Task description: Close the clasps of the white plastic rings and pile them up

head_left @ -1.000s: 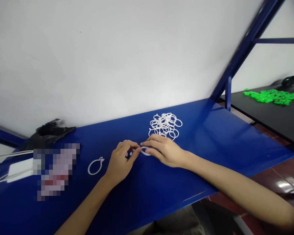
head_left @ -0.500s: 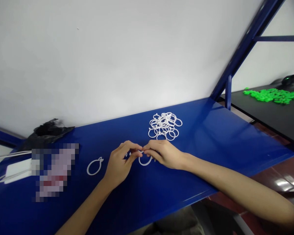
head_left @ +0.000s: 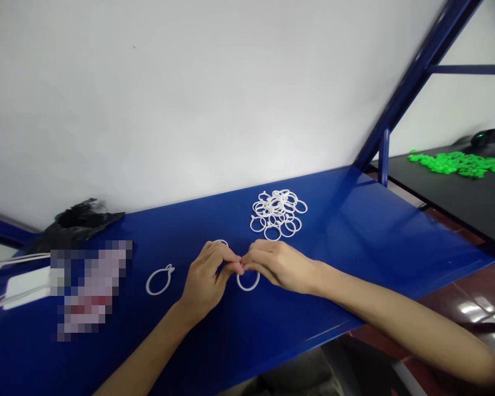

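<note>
My left hand point(head_left: 208, 280) and my right hand point(head_left: 282, 267) meet fingertip to fingertip over the blue table. Both pinch the top of a white curtain ring point(head_left: 248, 288), whose round part hangs below the fingers. The fingertips cover the spot where they grip it. Behind my left hand, the edge of another white ring point(head_left: 221, 241) peeks out, mostly hidden. To the left lies a single white ring with a small eyelet point(head_left: 159, 281). Beyond my right hand is a pile of similar white rings point(head_left: 277, 206).
A black plastic bag point(head_left: 82, 220) lies at the back left of the blue table point(head_left: 334, 220). Nearer are a blurred pinkish item point(head_left: 94, 289) and a white card with cords point(head_left: 27, 287). Green pieces point(head_left: 457, 163) cover part of a black table at right, past a blue frame post point(head_left: 383, 157).
Both hands and the pinched ring have shifted slightly toward me and to the right. The ring edge behind my left hand now shows above the knuckles.
</note>
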`<state>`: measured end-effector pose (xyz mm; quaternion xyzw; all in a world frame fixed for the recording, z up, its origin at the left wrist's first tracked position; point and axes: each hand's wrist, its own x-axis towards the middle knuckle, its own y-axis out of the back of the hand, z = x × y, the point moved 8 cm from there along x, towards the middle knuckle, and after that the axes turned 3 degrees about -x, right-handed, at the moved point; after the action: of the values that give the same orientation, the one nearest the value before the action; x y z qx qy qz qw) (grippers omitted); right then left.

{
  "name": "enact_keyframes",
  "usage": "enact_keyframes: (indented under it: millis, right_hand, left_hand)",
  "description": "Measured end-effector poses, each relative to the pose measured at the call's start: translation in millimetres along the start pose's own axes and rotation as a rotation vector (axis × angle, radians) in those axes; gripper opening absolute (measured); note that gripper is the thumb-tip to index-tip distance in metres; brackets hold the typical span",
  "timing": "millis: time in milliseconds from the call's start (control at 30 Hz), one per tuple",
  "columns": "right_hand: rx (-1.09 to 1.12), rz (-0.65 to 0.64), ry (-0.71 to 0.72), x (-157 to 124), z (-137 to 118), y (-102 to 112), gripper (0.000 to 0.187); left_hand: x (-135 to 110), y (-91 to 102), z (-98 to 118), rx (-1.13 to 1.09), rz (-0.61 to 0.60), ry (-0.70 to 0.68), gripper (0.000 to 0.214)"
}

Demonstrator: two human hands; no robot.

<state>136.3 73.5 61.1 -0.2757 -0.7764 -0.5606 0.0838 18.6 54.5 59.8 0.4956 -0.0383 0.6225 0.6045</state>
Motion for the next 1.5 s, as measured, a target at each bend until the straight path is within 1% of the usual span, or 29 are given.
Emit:
enact_keyframes:
  millis: [67,133,200,267,300,333,400,500,667,800,1100,1400,1500]
  right_hand:
    - [-0.084,-0.004,-0.005,1,6,5,0.026]
    - [-0.2,0.005,-0.087,-2,22,17,0.028]
    - [-0.33,0.034,-0.258,-9,50,37,0.032]
    - [-0.478,0.102,-0.442,-21,82,62,0.03]
    - [-0.54,0.114,-0.522,-27,97,72,0.028]
    - [-0.57,0.097,-0.593,-33,111,78,0.025]
    - [-0.534,0.057,-0.686,-43,136,84,0.02]
    - [-0.454,0.017,-0.72,-49,154,82,0.015]
    - [-0.437,-0.027,-0.74,-54,164,75,0.013]
    - [-0.437,-0.011,-0.749,-57,169,75,0.01]
    - [-0.449,0.016,-0.746,-56,167,79,0.01]
    - [-0.444,0.028,-0.736,-53,159,82,0.015]
    - [-0.467,0.069,-0.734,-50,152,86,0.016]
  left_hand:
    - [2,-0.1,-3,0.058,-0.017,0.006,0.017]
    - [3,-0.3,-8,0.125,-0.044,0.027,0.019]
    - [4,-0.4,-14,0.196,-0.075,0.064,0.021]
    - [4,-0.1,-21,0.267,-0.098,0.11,0.019]
    - [4,0.0,-24,0.301,-0.11,0.131,0.019]
    - [3,0.1,-28,0.33,-0.119,0.147,0.019]
    - [1,0.6,-34,0.374,-0.133,0.168,0.019]
    - [-1,1.0,-43,0.415,-0.163,0.203,0.018]
    - [-3,0.8,-55,0.465,-0.219,0.28,0.02]
    - [-5,-0.3,-61,0.494,-0.27,0.335,0.025]
    - [-10,-0.6,-74,0.53,-0.346,0.405,0.037]
    - [-12,-0.1,-78,0.512,-0.339,0.387,0.025]
    - [-11,0.5,-77,0.502,-0.331,0.38,0.02]
